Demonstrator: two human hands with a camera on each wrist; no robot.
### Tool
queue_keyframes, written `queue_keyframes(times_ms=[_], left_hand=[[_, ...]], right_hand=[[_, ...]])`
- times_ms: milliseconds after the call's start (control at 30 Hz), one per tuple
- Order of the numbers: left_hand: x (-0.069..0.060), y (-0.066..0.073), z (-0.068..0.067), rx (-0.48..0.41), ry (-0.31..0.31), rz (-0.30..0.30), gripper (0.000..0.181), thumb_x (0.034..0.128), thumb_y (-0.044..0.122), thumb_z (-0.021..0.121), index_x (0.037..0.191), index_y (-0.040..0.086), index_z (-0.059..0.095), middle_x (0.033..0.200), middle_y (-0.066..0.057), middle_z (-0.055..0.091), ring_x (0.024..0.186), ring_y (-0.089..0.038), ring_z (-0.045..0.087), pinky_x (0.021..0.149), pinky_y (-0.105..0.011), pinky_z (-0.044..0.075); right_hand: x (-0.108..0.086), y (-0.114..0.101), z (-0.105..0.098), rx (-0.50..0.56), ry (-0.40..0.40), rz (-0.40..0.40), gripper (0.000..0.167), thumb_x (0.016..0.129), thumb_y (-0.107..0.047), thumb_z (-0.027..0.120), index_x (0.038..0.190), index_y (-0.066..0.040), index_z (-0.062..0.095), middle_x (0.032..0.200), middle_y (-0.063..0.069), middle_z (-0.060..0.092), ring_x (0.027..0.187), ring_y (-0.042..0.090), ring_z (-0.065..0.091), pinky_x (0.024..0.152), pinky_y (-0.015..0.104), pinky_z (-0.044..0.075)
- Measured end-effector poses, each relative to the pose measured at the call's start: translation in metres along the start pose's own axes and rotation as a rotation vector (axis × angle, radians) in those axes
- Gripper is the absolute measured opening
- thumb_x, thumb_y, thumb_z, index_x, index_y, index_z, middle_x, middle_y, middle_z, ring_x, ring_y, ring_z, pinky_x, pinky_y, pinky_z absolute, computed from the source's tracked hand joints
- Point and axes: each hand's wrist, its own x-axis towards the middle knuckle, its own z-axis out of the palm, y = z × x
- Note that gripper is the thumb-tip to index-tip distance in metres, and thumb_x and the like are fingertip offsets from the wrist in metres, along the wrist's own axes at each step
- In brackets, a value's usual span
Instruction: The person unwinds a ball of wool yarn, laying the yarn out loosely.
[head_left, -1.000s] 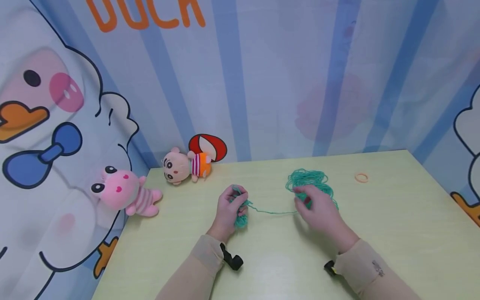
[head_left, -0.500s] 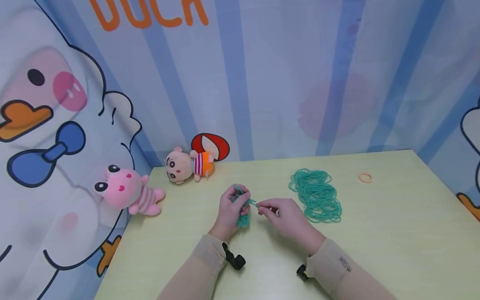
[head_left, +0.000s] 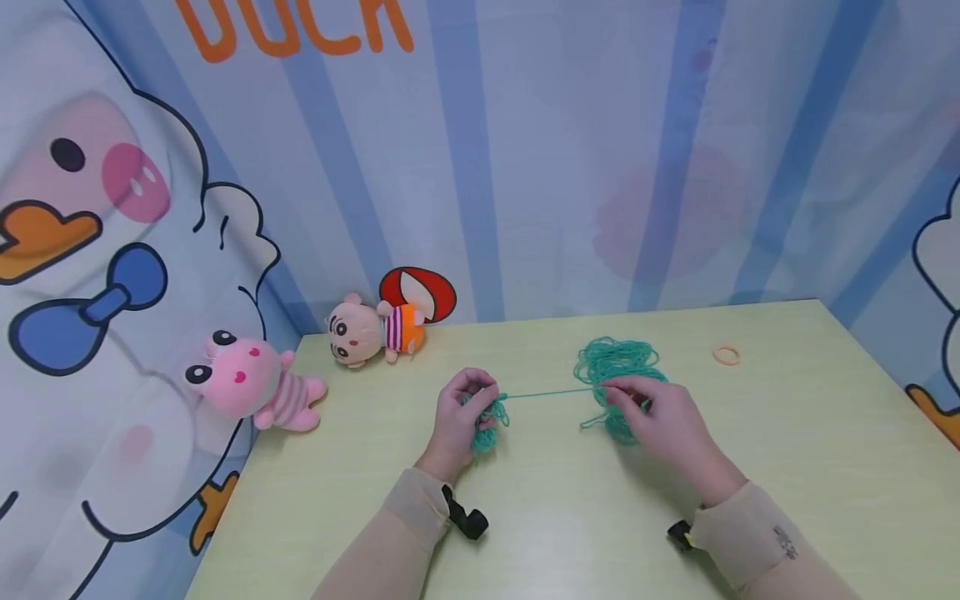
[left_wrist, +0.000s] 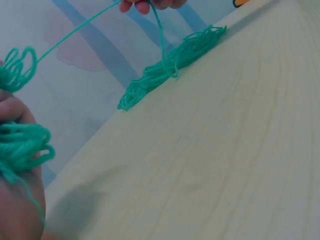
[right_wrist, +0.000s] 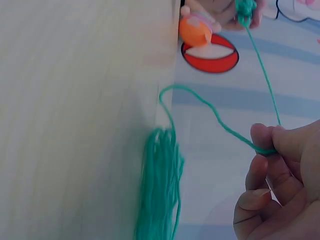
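Wide blue striped backdrop (head_left: pixel 555 125) behind everything, with a cartoon duck at left. Below, a pale table (head_left: pixel 585 517). At its left edge, a pink plush toy (head_left: pixel 243 379), lying head to the left. Over the table, a right hand (head_left: pixel 675 429) pinching a green strand (head_left: pixel 547 393) between thumb and fingertips, and a left hand (head_left: pixel 450 425) gripping a small green yarn bundle (head_left: pixel 484 438). Just changed: right hand out beside the loose yarn pile (head_left: pixel 617 358), after being close to the left hand half a second ago, with the strand now pulled straight (a fresh length taken up, at a guess, and so more yarn on the way to the bundle). Right of the table's middle, toward the back, the pile, long axis running away from the person, partly hidden by the right hand. Against the backdrop, a little doll (head_left: pixel 367 333) on its side. In the left hand, the bundle, loops above and below the grip, lengthwise up and down in the head view, exact tilt hard to tell. Between the hands, the strand, nearly level, left to right. Smallest, at back right, a peach ring (head_left: pixel 726 355).
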Motion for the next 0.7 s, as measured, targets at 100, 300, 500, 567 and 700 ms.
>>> queue_keyframes(times_ms=[100, 300, 500, 567, 700], left_hand=[[0.000, 0.001, 0.000, 0.011, 0.001, -0.006, 0.006, 0.1041, 0.011, 0.068, 0.108, 0.014, 0.066, 0.095, 0.003, 0.062, 0.072, -0.010, 0.054, 0.057, -0.018, 0.048], [0.001, 0.001, 0.000, 0.025, 0.002, 0.008, 0.009, 0.1037, 0.010, 0.068, 0.112, 0.010, 0.067, 0.099, 0.003, 0.066, 0.075, -0.010, 0.057, 0.063, -0.019, 0.050], [0.001, -0.002, -0.002, 0.028, 0.047, 0.018, 0.005, 0.1044, 0.011, 0.070, 0.108, 0.013, 0.068, 0.096, 0.004, 0.065, 0.073, -0.010, 0.055, 0.060, -0.020, 0.050], [0.001, -0.002, -0.002, 0.036, 0.063, 0.027, 0.006, 0.1043, 0.012, 0.071, 0.105, 0.017, 0.069, 0.095, 0.005, 0.065, 0.074, -0.010, 0.055, 0.060, -0.021, 0.050], [0.001, -0.002, -0.002, 0.052, 0.085, 0.037, 0.006, 0.1037, 0.012, 0.072, 0.103, 0.017, 0.069, 0.096, 0.005, 0.067, 0.086, -0.012, 0.058, 0.071, -0.021, 0.051]], right_hand=[[-0.003, 0.012, -0.012, -0.033, 0.044, 0.012, 0.024, 0.110, -0.022, 0.068, 0.126, -0.008, 0.080, 0.104, 0.007, 0.085, 0.075, 0.015, 0.060, 0.055, 0.026, 0.047], [-0.009, 0.032, -0.032, -0.094, 0.036, 0.104, 0.030, 0.112, -0.027, 0.066, 0.132, -0.008, 0.078, 0.112, 0.010, 0.084, 0.087, 0.020, 0.065, 0.059, 0.028, 0.049], [-0.011, 0.051, -0.043, -0.152, -0.035, 0.189, 0.033, 0.112, -0.030, 0.064, 0.131, -0.007, 0.078, 0.116, 0.014, 0.082, 0.086, 0.020, 0.065, 0.065, 0.032, 0.050], [-0.012, 0.055, -0.045, -0.174, -0.056, 0.210, 0.032, 0.112, -0.028, 0.064, 0.129, -0.006, 0.079, 0.117, 0.017, 0.081, 0.088, 0.024, 0.069, 0.067, 0.035, 0.052], [-0.011, 0.059, -0.046, -0.233, -0.144, 0.247, 0.031, 0.110, -0.025, 0.065, 0.127, -0.003, 0.079, 0.128, 0.024, 0.078, 0.108, 0.043, 0.074, 0.083, 0.053, 0.061]])
